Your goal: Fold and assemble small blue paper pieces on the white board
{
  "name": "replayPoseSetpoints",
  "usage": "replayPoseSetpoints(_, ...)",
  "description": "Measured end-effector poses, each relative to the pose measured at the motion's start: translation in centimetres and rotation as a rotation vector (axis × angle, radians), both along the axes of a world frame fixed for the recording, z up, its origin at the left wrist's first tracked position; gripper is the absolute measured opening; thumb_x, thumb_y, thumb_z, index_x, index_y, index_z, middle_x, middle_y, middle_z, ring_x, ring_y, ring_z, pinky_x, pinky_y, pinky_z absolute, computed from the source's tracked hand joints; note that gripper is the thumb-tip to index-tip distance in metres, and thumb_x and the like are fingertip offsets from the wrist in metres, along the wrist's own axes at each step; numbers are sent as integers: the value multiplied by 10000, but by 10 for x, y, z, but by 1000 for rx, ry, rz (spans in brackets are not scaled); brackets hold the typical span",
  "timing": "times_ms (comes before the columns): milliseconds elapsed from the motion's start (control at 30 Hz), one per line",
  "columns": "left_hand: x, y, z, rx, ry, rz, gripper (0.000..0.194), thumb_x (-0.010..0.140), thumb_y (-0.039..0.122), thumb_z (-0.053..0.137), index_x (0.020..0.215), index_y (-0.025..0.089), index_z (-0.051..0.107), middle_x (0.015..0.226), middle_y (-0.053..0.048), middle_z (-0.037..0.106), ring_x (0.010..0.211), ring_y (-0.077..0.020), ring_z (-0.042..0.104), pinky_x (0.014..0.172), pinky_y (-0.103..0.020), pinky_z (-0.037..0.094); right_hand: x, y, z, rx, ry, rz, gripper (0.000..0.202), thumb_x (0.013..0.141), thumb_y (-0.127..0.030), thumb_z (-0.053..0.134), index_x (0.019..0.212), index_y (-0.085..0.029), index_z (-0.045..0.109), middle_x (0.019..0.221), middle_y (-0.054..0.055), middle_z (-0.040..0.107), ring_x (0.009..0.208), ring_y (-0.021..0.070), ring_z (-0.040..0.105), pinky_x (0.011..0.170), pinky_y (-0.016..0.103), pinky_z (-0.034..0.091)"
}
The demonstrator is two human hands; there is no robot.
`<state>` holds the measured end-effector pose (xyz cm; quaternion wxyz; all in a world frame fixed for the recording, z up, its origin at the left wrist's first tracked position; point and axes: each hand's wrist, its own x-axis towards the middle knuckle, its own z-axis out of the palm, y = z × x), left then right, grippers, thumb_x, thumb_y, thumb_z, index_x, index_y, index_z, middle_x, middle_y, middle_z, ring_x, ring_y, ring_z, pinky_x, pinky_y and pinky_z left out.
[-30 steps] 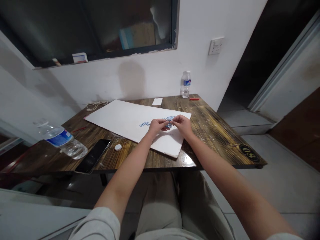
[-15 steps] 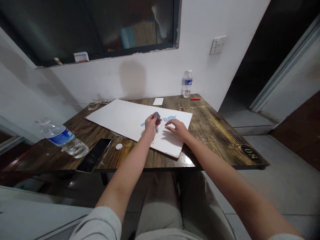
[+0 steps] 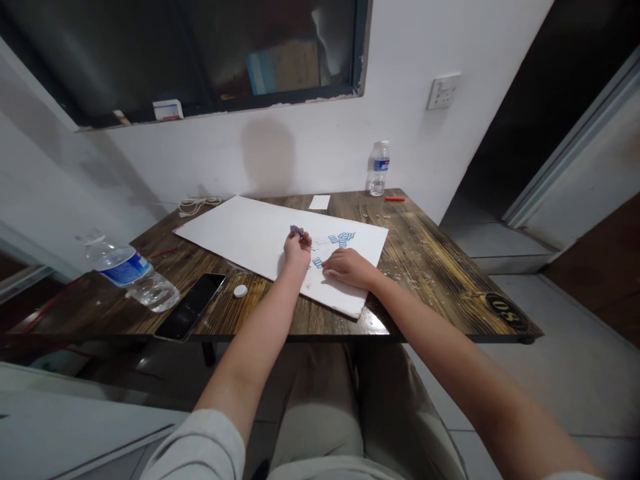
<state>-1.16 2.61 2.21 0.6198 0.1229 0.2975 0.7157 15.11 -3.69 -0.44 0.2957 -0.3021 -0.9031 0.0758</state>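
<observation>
My left hand (image 3: pixel 297 252) is closed around a small bundle of grey-blue striped pieces (image 3: pixel 297 231), raised above the white board (image 3: pixel 240 227). On the board lies my right hand (image 3: pixel 353 268), palm down with its fingers stretched out. Its fingertips come up against a small blue-and-white striped piece (image 3: pixel 317 263); whether they grip it I cannot tell. Beyond that hand, several similar pieces form a loose cluster (image 3: pixel 344 238). Thin dark lines show on the board between the hands.
A tilted water bottle (image 3: pixel 133 270), a black phone (image 3: pixel 193 307) and a white cap (image 3: pixel 240 291) are on the left. Toward the wall are a coiled cable (image 3: pixel 197 205), a white card (image 3: pixel 319 202), an upright bottle (image 3: pixel 379 170) and a red stick (image 3: pixel 395 199).
My left hand has shifted slightly left and turned, still holding the bundle. My right hand has come down onto the board, fingertips beside a striped piece. The camera view has shifted slightly.
</observation>
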Motion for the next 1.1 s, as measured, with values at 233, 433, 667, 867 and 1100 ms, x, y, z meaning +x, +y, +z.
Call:
replayPoseSetpoints(233,-4,3,-1,-44,65,22,154,914,69,499,830,175,572,648,35,573,525,-24,533,539,-134,416,0,0,-5,-63,103,-132,328,785,-251,717,1112,-234,695,1038,75,716,1019,256,588,885,395,471)
replayPoseSetpoints(433,0,2,-4,-44,109,-35,111,900,94,531,903,176,607,689,24,600,534,-34,544,553,-150,428,-3,-2,-6,-145,49,-120,373,829,-255,675,1201,-251,647,1127,84,686,1102,249,573,935,400,469)
replayPoseSetpoints(667,4,-1,-2,-32,116,-58,94,892,94,549,904,176,593,688,30,602,520,-34,537,525,-149,417,-4,-4,-1,-106,43,-105,307,792,-168,689,1094,-221,682,1031,62,714,979,235,584,876,374,456)
replayPoseSetpoints(867,4,-3,0,-42,125,-66,96,902,109,547,833,172,569,685,29,595,521,-29,534,520,-145,415,-2,-1,-4,-51,140,-83,288,781,-209,709,1067,-223,675,1034,55,712,978,232,594,880,373,448)
replayPoseSetpoints(1100,4,-1,-3,-30,141,-85,85,891,114,557,840,177,580,697,26,602,533,-34,536,533,-156,419,-2,-2,-2,-78,182,-51,229,767,-176,693,988,-230,680,997,50,698,927,213,604,850,358,458)
